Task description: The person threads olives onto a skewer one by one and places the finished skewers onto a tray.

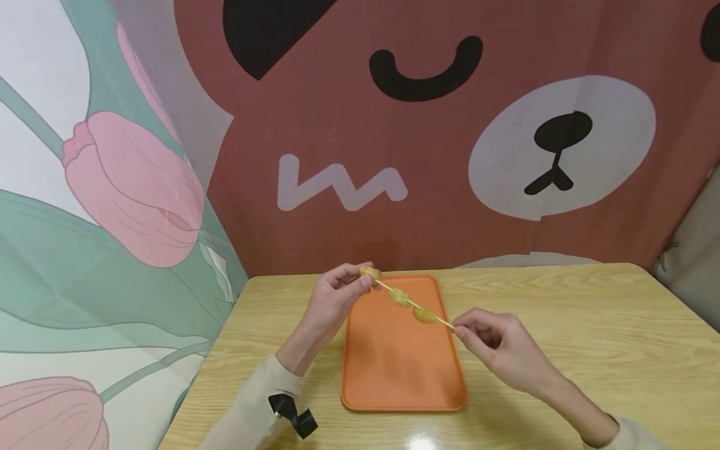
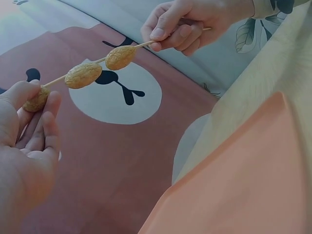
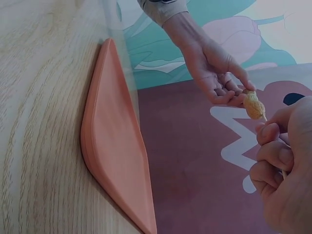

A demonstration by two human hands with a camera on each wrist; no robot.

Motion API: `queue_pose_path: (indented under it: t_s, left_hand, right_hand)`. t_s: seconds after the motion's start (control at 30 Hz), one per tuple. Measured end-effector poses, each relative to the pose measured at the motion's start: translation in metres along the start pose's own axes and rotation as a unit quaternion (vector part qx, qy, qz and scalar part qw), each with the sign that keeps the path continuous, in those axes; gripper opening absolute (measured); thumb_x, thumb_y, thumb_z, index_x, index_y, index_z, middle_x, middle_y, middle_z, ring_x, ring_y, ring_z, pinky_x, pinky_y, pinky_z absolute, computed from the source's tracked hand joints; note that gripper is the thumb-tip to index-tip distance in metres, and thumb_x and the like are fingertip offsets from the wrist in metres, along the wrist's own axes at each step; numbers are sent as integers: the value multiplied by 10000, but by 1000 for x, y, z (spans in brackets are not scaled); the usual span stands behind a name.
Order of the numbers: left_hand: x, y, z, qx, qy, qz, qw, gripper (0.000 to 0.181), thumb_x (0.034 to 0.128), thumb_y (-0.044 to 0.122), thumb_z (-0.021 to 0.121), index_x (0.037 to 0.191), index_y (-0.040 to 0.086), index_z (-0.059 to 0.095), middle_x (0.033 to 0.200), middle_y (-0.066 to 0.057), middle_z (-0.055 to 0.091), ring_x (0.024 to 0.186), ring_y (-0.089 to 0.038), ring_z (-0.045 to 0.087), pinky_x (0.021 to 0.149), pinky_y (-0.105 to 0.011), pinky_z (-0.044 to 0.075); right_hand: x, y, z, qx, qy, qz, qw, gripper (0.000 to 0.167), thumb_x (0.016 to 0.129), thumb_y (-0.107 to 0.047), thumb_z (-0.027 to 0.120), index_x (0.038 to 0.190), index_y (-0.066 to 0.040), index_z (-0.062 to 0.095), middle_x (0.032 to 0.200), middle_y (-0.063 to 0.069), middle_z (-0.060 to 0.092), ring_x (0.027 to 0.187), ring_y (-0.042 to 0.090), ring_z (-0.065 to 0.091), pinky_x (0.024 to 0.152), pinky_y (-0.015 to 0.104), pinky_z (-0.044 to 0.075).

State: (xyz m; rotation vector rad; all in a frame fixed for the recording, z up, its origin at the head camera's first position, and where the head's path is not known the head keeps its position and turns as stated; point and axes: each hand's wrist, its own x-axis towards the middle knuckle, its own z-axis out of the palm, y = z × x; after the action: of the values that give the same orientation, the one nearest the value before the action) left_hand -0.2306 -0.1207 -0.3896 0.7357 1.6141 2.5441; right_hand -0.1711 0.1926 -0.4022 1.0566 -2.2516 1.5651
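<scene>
A thin wooden skewer (image 1: 444, 322) carries three golden-brown, wrinkled oval food pieces; their exact kind is unclear. My left hand (image 1: 332, 303) pinches the end piece (image 2: 36, 100) between thumb and fingers. The middle piece (image 1: 399, 297) and the piece nearest the right hand (image 1: 424, 314) sit threaded on the stick, untouched by either hand. Gripping the bare end of the skewer is my right hand (image 1: 509, 350), and in the left wrist view the stick's tip pokes out behind its curled fingers. The skewer slants in the air over an orange tray (image 1: 402, 375).
Under the tray is a light wood-grain table (image 1: 590, 350). A curtain with a printed bear face (image 1: 326, 125) hangs behind the table's far edge. Printed tulip fabric (image 1: 135, 187) covers the left side. A black strap mount (image 1: 292, 415) is on the left sleeve.
</scene>
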Motion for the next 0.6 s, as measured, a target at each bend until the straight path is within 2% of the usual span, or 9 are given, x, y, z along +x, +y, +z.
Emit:
queue_pose_path:
  t_s: [0.13,0.3,0.4,0.5,0.6]
  left_hand:
    - [0,-1,1,11,-46,3,10000,132,966,15,699,1074,57,763,1173,-154,680,1020,-235,688,887,-331,527]
    - [-1,-2,3,99,-45,-77,9999,134,972,37,701,1079,75,772,1245,-173,633,991,-223,701,849,-308,535]
    - [-2,-2,3,207,-42,-108,9997,126,960,86,732,1080,78,772,1233,-175,643,987,-231,704,854,-313,531]
    - [-3,-4,3,290,-65,-135,9995,142,947,130,757,1077,75,770,1245,-238,626,975,-240,707,869,-325,526]
    - [-3,-5,2,265,-74,-157,9995,120,943,121,760,1055,82,771,1226,-241,638,1007,-231,692,857,-316,525]
  right_hand:
    - [0,2,1,74,-9,-92,9999,266,972,90,627,1030,-151,723,648,-64,526,440,69,370,354,242,323]
    - [-1,4,0,163,23,-179,9997,284,967,113,616,1041,-138,728,627,-60,508,428,71,359,344,243,309]
    - [-1,5,0,210,10,-232,9995,293,963,126,612,1044,-129,730,623,-56,506,425,75,357,343,243,308]
    - [0,5,0,213,-5,-265,9994,298,957,133,615,1040,-130,730,626,-51,505,428,76,360,345,242,308]
    - [-1,5,1,186,-10,-244,9995,297,958,125,621,1038,-139,731,628,-49,504,432,74,363,348,241,311]
